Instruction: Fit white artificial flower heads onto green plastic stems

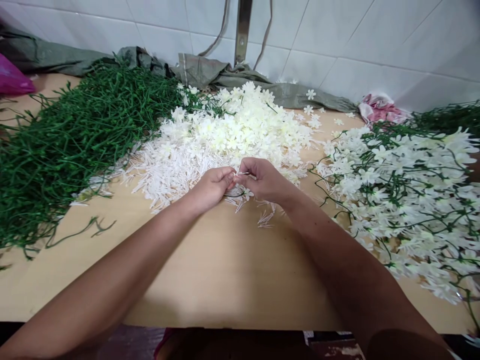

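My left hand (214, 187) and my right hand (260, 177) meet at the front of the white heap, fingertips pinched together. Between them shows a small white flower piece (236, 174), mostly covered by the fingers. It is in my right fingertips; what my left fingers grip is hidden. Just beyond lie loose thin white stamens (176, 170) and a mound of cream-white artificial petals (243, 125). Beneath my hands a bit of green stem shows among scattered stamens.
A big pile of green plastic stems (86, 125) covers the left side. Assembled white flowers on green stems (412, 190) are heaped at the right. Behind run a grey-green cloth (292, 95) and a tiled wall (318, 40). Bare tabletop (225, 270) lies nearest me.
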The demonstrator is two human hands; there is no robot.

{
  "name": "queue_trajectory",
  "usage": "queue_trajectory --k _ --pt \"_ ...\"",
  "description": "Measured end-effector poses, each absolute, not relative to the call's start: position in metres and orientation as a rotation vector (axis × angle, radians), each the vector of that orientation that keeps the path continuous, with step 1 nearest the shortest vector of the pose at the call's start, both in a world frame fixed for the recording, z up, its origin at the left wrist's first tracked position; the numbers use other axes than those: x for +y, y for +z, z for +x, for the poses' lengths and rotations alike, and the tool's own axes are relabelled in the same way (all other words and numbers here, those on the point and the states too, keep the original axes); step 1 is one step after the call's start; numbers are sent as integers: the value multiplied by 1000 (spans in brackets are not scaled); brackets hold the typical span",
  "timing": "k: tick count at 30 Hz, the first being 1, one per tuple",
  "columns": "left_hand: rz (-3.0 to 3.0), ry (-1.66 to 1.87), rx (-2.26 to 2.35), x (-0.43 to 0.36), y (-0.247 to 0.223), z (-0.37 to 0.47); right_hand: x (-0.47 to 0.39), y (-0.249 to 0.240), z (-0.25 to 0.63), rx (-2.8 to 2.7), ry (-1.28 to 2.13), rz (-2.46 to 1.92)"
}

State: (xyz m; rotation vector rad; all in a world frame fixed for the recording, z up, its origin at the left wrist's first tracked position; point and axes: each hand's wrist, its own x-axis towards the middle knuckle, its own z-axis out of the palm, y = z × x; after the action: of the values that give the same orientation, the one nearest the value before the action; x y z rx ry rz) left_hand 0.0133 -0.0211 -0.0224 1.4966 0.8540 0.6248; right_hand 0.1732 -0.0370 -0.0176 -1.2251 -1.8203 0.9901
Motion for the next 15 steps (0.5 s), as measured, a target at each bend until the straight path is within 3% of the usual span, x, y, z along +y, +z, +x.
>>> queue_trajectory --k 15 --pt "1506 767 933 -17 -21 15 -34 -18 177 -1632 1170 -1063"
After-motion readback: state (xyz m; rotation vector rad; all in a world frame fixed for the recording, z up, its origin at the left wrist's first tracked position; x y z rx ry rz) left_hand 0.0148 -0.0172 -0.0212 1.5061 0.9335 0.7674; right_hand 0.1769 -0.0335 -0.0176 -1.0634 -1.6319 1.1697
